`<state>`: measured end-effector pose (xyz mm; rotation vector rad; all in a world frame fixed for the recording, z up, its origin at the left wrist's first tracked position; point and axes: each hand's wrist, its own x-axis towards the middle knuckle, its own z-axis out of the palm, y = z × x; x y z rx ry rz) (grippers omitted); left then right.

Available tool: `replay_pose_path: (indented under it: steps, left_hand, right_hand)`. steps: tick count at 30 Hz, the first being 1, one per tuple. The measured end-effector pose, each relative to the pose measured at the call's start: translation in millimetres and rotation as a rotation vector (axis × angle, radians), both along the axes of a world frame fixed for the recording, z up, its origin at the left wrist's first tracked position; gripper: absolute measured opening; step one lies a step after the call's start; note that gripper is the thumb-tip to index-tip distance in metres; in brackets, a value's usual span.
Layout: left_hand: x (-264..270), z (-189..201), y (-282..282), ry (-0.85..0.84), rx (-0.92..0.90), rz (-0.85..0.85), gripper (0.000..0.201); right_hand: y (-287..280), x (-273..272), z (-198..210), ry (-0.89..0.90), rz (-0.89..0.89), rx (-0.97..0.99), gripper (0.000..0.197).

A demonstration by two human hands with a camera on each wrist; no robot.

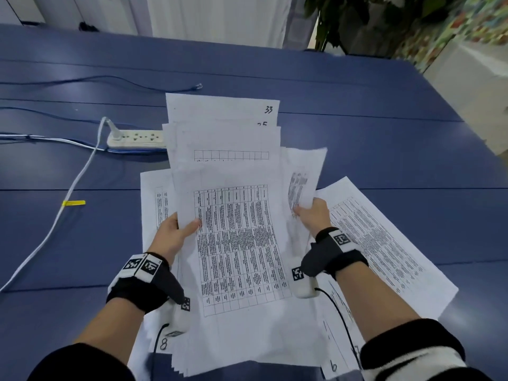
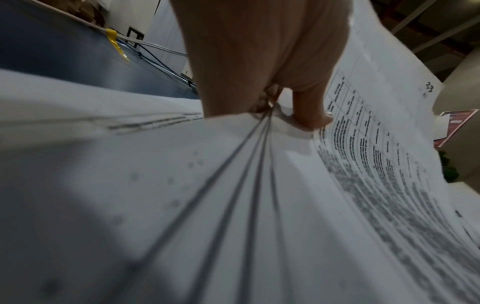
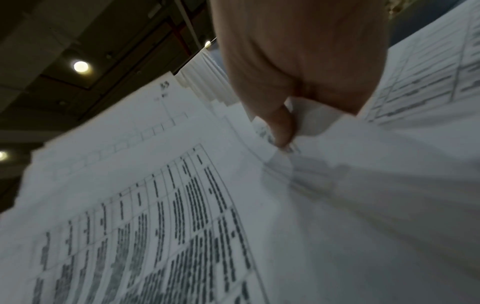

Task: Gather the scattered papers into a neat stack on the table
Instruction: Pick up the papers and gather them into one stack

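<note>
A loose bundle of printed white papers point(image 1: 236, 237) with tables is raised over the blue table point(image 1: 371, 138), its sheets fanned and uneven. My left hand point(image 1: 178, 229) grips its left edge, thumb on top; the left wrist view shows that hand point(image 2: 293, 107) pinching several sheet edges. My right hand point(image 1: 310, 213) holds the right edge, where sheets curl up; the right wrist view shows the hand point(image 3: 285, 127) curled round the papers point(image 3: 155, 205). More sheets point(image 1: 384, 243) lie flat on the table at the right and under the bundle.
A white power strip point(image 1: 134, 138) with a plugged white cable point(image 1: 68, 193) lies left of the papers. A yellow tag point(image 1: 73, 203) marks the cable. Thin blue cables point(image 1: 110, 79) cross the far left. A plant point(image 1: 357, 20) stands beyond the table's far edge.
</note>
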<state>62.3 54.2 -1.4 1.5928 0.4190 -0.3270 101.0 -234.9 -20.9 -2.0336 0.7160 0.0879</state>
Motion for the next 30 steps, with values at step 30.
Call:
replay_pose_path:
  steps: [30]
  left_hand:
    - [-26,13,-62,0.146,-0.181,-0.033,0.079]
  right_hand:
    - [-28,-77,32,0.227,0.322,0.219,0.049]
